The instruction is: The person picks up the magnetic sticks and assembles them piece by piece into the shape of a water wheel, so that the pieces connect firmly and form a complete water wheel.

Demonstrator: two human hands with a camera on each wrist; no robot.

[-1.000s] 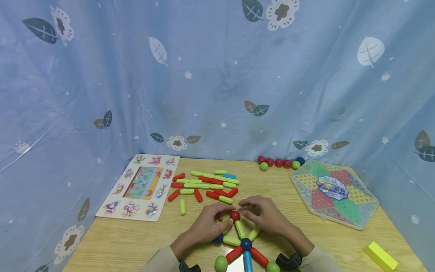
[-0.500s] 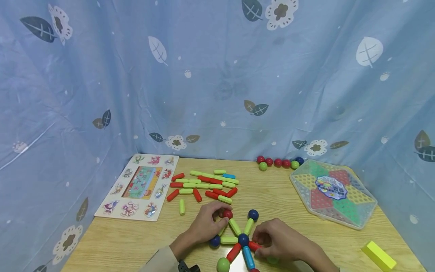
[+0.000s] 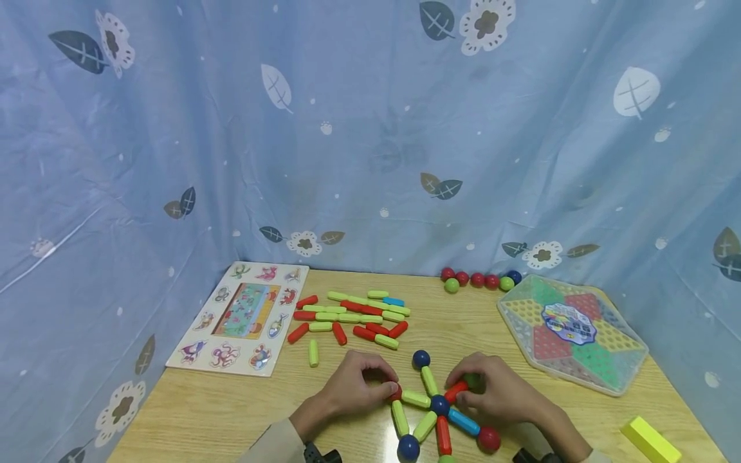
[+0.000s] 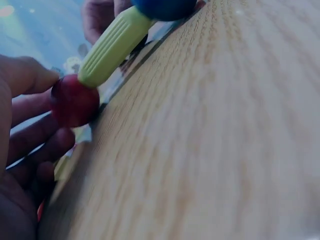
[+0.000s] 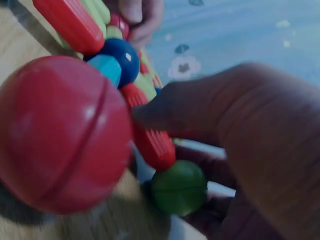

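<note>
A flat star of magnetic rods and balls lies on the table, spreading from a central dark blue ball [image 3: 440, 405]. My left hand [image 3: 356, 389] pinches the red ball [image 4: 75, 101] at the star's left between thumb and fingers. A yellow-green rod [image 3: 415, 399] joins that ball to the centre. At the upper right, my right hand [image 3: 498, 389] grips a short red rod [image 5: 152, 145], its thumb on the rod. The green ball [image 5: 179, 187] at that rod's end is partly behind my fingers. Other arms end in a blue ball [image 3: 420, 359] and a larger-looking red ball [image 5: 65, 135].
Several loose red and yellow-green rods [image 3: 347, 317] lie beyond my left hand. A row of balls [image 3: 477, 280] stands at the back. An animal puzzle board [image 3: 202, 334] is at left, a Chinese checkers box [image 3: 570, 331] at right, a yellow block [image 3: 650, 438] nearer.
My right hand has left the star's far side and taken the red rod on the right. The whole star has turned counterclockwise and shifted right; my left hand stays on the red ball.
</note>
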